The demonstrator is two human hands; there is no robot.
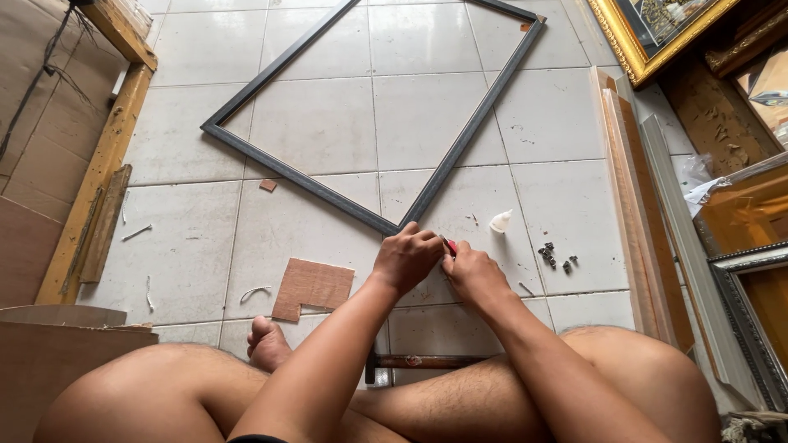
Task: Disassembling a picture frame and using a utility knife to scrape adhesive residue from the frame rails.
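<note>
I sit cross-legged on a white tiled floor. My left hand (408, 258) and my right hand (474, 272) are pressed together just below the near corner of a large dark grey picture frame (460, 148) that lies flat on the tiles. Both hands are closed around a small object with a red part (449, 244) showing between them; what it is I cannot tell. A hammer with a dark wooden handle (427, 361) rests on the floor by my legs, under my forearms.
A notched brown cardboard piece (310, 287) lies left of my hands. Small dark metal fittings (555, 256) and a white scrap (500, 221) lie to the right. Wooden mouldings (632, 189) and framed pictures (657, 33) line the right side; wooden beams (98, 164) the left.
</note>
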